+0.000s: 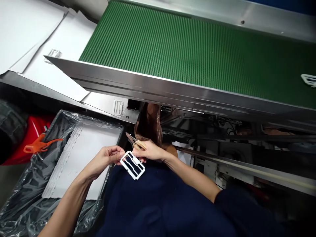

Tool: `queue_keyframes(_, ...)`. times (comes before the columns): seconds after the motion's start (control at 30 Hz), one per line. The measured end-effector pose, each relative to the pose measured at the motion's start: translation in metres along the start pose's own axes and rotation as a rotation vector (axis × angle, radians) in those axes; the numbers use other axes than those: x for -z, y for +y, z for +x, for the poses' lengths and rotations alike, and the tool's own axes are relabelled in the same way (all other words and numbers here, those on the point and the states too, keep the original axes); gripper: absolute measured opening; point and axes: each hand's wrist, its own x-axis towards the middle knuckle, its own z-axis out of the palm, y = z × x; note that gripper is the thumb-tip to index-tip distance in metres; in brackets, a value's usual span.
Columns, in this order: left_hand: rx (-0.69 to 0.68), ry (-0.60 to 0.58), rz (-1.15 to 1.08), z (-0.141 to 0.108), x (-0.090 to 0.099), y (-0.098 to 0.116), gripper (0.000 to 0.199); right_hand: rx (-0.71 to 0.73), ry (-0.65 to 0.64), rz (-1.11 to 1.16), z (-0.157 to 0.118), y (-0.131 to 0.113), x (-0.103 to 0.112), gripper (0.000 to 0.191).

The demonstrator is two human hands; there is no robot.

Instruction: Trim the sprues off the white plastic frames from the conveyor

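A white plastic frame [132,165] with long slots is held in front of my dark blue clothing. My left hand [110,157] pinches its upper left corner between thumb and fingers. My right hand [149,151] is closed around a cutting tool with tan handles [140,145], whose metal tip points up and left. The thumb of that hand also rests at the frame's upper edge. Just left of my hands, a box lined with clear plastic [61,118] holds white sheets and a row of stacked white parts [65,159].
A green ribbed conveyor belt [172,49] with a metal side rail [138,79] crosses ahead, carrying a white part [309,80] at far right. Another white frame [118,107] lies on the ledge. An orange air gun [37,146] hangs left, near a brown bag [149,121].
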Motion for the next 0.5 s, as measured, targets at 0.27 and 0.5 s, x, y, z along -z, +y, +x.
queue_keyframes(0.27, 0.026, -0.021, -0.039, 0.0015, 0.0038, -0.0064, 0.020, -0.036, 0.049, -0.055, -0.0001, -0.0068, -0.0010, 0.039)
queue_keyframes(0.5, 0.033, -0.011, -0.057, -0.0009, 0.0033, -0.0102, 0.022, -0.023, 0.056, -0.106, 0.0009, -0.0062, -0.0028, 0.039)
